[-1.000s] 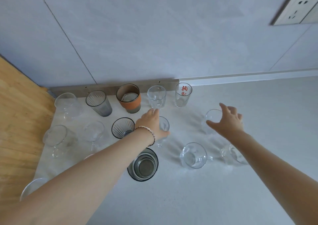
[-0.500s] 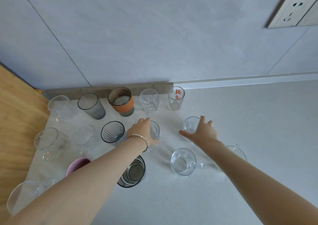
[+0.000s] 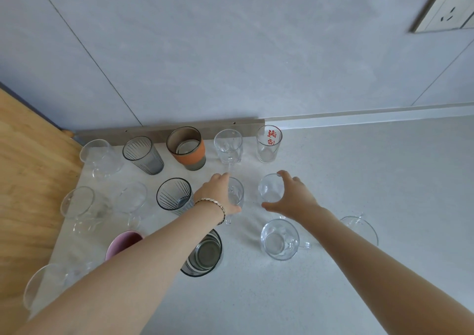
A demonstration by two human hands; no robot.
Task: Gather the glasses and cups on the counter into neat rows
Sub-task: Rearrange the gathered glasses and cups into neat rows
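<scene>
Several glasses and cups stand on a pale counter [image 3: 359, 180]. Along the wall runs a back row: a clear glass [image 3: 101, 157], a ribbed grey glass [image 3: 143, 155], an orange-banded cup [image 3: 186, 148], a clear mug [image 3: 228, 147] and a glass with red print [image 3: 268, 143]. In the second row my left hand [image 3: 218, 193] grips a small clear mug [image 3: 236, 193]. Just to its right, my right hand [image 3: 292, 196] holds a clear glass [image 3: 270, 188], fingers over the rim and thumb at its near side. A ribbed dark glass [image 3: 175, 196] stands left of my left hand.
Nearer me are a clear handled mug [image 3: 279, 239], a clear glass [image 3: 360, 228] behind my right forearm, a dark striped glass [image 3: 205, 254], a pink cup [image 3: 123, 242] and clear glasses [image 3: 77, 204] at the left. A wooden panel [image 3: 28, 180] bounds the left. A wall socket [image 3: 446, 6] sits upper right.
My right hand has carried its clear glass leftward, from the open counter to a spot beside the mug in my left hand. The left hand has stayed on its mug.
</scene>
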